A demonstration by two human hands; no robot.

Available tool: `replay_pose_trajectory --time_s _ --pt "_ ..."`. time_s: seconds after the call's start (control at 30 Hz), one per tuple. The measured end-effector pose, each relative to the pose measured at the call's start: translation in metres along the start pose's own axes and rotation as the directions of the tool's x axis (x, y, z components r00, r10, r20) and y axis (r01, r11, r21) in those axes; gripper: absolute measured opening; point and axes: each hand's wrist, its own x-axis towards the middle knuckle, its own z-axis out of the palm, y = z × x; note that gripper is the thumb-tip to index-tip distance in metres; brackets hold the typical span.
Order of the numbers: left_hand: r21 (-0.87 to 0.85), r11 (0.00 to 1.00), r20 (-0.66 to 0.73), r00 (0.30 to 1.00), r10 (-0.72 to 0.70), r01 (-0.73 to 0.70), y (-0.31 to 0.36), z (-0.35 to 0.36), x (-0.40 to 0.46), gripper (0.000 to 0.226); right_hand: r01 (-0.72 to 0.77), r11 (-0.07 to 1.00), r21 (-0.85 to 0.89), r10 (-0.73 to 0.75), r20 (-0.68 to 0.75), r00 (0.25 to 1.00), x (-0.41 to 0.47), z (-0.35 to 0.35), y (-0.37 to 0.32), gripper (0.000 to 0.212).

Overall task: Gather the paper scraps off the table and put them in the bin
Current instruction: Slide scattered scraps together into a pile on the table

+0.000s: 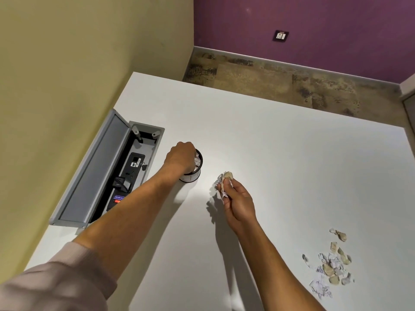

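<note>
Crumpled paper scraps [331, 269] on a smooth matt white table [269, 142]

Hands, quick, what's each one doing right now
Left hand: over the bin, fingers hidden, grip cannot be told.
Right hand: holding a bunch of paper scraps.

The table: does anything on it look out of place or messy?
Yes. A loose pile of torn paper scraps lies scattered near the table's right edge, far from the small bin. Beside the bin, the cable box lid stands flipped open, exposing sockets and plugs.
</note>
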Motion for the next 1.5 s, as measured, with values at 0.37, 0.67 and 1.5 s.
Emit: replay_pose_trajectory --time_s 0.37,0.67,1.5 --pt "-0.073 0.997 -0.045 0.999 0.025 -0.028 -0.010 -0.017 -0.007 0.022 -0.004 1.000 -0.016 0.004 -0.003 1.000 -0.017 -0.007 0.000 0.012" --pt "0.164 0.980 0.036 0.993 0.112 -0.116 -0.002 0.017 0.005 0.025 0.005 0.999 -0.049 -0.005 0.008 1.000 -0.008 -0.011 -0.002 0.013" --pt "0.028 0.946 -0.306 0.898 0.316 -0.323 -0.096 0.210 -0.109 0.059 0.342 0.568 -0.748 -0.307 0.193 0.932 0.047 0.079 -0.001 0.014"
